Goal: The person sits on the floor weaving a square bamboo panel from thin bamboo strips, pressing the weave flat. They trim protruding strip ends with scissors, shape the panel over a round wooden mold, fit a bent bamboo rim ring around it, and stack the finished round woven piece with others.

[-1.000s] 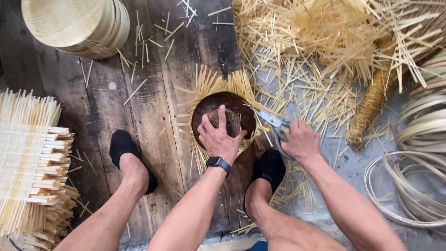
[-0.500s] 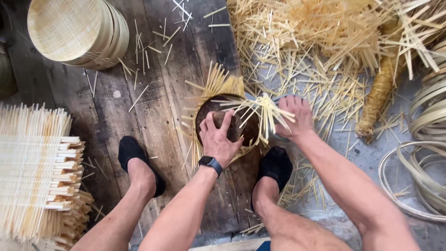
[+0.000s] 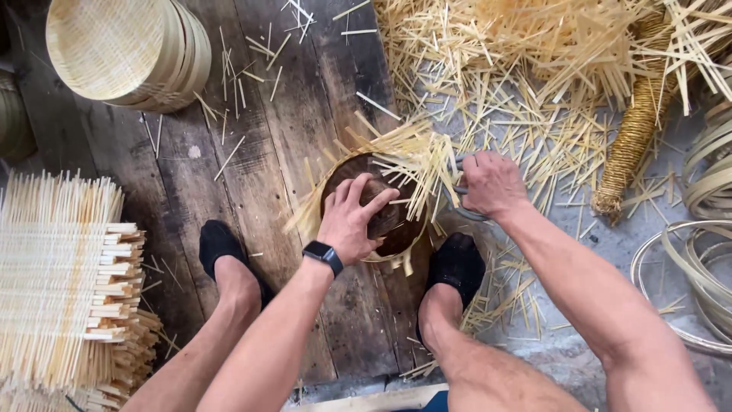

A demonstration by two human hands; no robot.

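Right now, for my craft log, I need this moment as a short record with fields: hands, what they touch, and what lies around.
left hand: presses a dark block inside the round mould
right hand: closed on a tool beside the mould; kind unclear
strips: pale, fanned over the mould's rim
feet: black socks, either side of the mould
left side: woven mats, stacked
top left: baskets, stacked
right: hoops
floor: dark planks with offcuts
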